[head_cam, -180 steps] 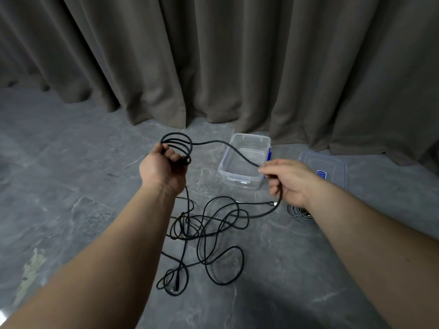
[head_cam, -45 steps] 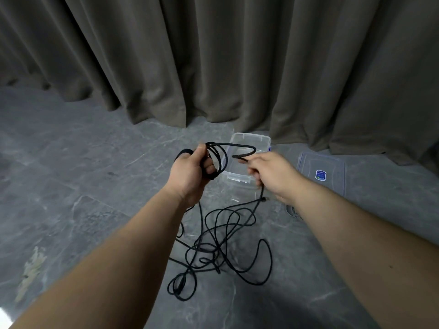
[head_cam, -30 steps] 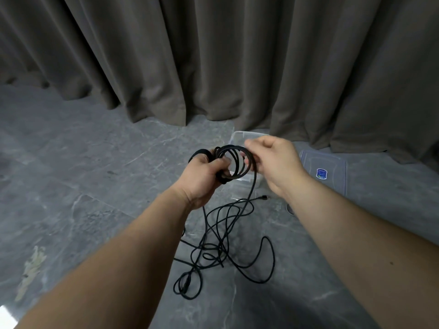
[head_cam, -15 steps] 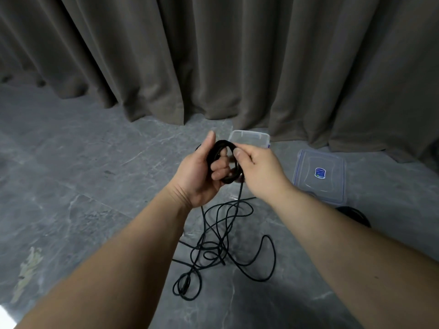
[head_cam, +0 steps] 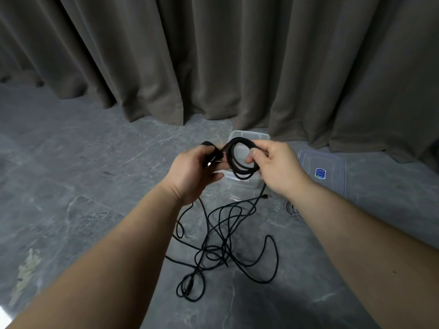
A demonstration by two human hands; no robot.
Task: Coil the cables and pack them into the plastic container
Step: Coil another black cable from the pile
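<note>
A black cable coil (head_cam: 237,160) hangs in the air between my two hands, above the clear plastic container (head_cam: 249,135) on the floor. My right hand (head_cam: 273,167) pinches the coil's right side between thumb and fingers. My left hand (head_cam: 194,172) grips the coil's left side together with a black strap end and a small plug. Below my hands, loose black cable (head_cam: 223,248) lies tangled on the grey floor, with one strand running up toward the coil.
The container's clear lid (head_cam: 332,172) with a blue label lies on the floor to the right. A grey coiled cable (head_cam: 293,210) peeks out under my right forearm. Brown curtains (head_cam: 213,55) hang close behind the container.
My hands have drawn slightly apart, and the coil has opened into a wider ring. My right hand has shifted to the coil's right side, while my left keeps its grip.
</note>
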